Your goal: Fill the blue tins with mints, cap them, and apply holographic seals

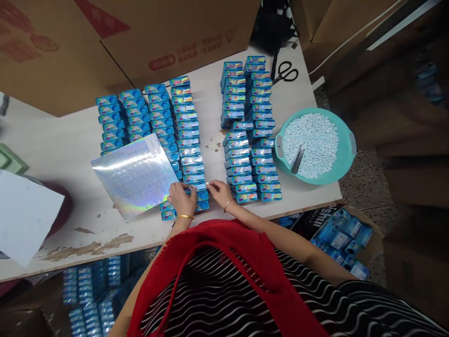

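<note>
My left hand [183,199] is bent over the near end of a column of small blue boxes [191,159], its fingers closed at one end of a small shiny sticker [200,186]. Pinched between the thumb and finger of my right hand [220,193] is the sticker's other end. The sticker lies along the top of one box. A large holographic sticker sheet [136,175] slants over the left columns, its right edge against my left fingers; whether they also grip it is hidden. Boxes farther up this column have shiny strips on top; the nearest ones show bare blue ends.
Two more columns of blue boxes [238,161] stand right of my hands. Beyond them are a turquoise basin [351,145] of small white pellets with a metal scoop [298,160], and black scissors [287,72]. A large carton [140,37] borders the back; white paper [28,215] lies left.
</note>
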Demonstrator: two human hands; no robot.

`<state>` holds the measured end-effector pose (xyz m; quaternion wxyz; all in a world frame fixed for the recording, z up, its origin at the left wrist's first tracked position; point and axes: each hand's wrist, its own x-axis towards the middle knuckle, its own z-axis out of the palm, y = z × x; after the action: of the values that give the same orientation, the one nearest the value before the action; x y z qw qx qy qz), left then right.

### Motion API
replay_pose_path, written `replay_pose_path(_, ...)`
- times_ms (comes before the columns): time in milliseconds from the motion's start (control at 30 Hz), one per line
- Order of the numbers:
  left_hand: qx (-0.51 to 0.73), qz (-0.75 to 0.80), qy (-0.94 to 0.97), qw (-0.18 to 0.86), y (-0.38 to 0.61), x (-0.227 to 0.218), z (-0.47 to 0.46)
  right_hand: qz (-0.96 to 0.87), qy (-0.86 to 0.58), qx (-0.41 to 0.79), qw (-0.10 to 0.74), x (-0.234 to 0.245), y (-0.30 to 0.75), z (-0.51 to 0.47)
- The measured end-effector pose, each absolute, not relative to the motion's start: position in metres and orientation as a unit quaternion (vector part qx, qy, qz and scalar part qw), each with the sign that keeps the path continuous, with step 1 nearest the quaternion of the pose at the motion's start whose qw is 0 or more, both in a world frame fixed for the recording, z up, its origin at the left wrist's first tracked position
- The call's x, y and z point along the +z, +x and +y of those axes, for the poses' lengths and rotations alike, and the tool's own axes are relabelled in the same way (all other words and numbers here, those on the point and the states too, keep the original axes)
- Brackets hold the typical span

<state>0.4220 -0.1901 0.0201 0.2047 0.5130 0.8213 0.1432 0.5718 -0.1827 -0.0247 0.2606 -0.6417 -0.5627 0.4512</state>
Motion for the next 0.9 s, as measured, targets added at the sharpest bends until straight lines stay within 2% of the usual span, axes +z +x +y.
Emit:
replay_pose_path(100, 0.153, 0.835, 0.491, 0.197, 0.417, 0.020, -0.188, -0.561, -0.635, 0.451, 0.281, -0.025, 0.572, -0.188)
replay_pose_path(200, 0.143, 0.831, 0.502, 0.194, 0.417, 0.019, -0.189, -0.610, -0.593, 0.454, 0.266, -0.024, 0.574, -0.196)
replay_pose_path(400, 0.115, 0.815, 0.537, 0.185, 0.416, 0.024, -0.193, -0.676, -0.594, 0.416, 0.132, -0.021, 0.576, -0.197)
replay_pose_path(500, 0.152, 0.784, 0.581, 0.157, 0.382, 0.031, -0.172, -0.711, -0.599, 0.324, 0.171, -0.005, 0.562, -0.170)
replay_pose_path(600, 0.184, 0.777, 0.595, 0.096, 0.322, 0.039, -0.125, -0.771, -0.533, 0.278, 0.208, 0.019, 0.521, -0.123)
replay_pose_path(733, 0.124, 0.775, 0.618, 0.049, 0.252, 0.038, -0.053, -0.846, -0.444, 0.263, 0.133, 0.033, 0.445, -0.058)
replay_pose_path(900, 0.032, 0.707, 0.704, 0.060, 0.228, 0.016, -0.017, -0.873, -0.423, 0.239, 0.049, 0.014, 0.396, -0.026)
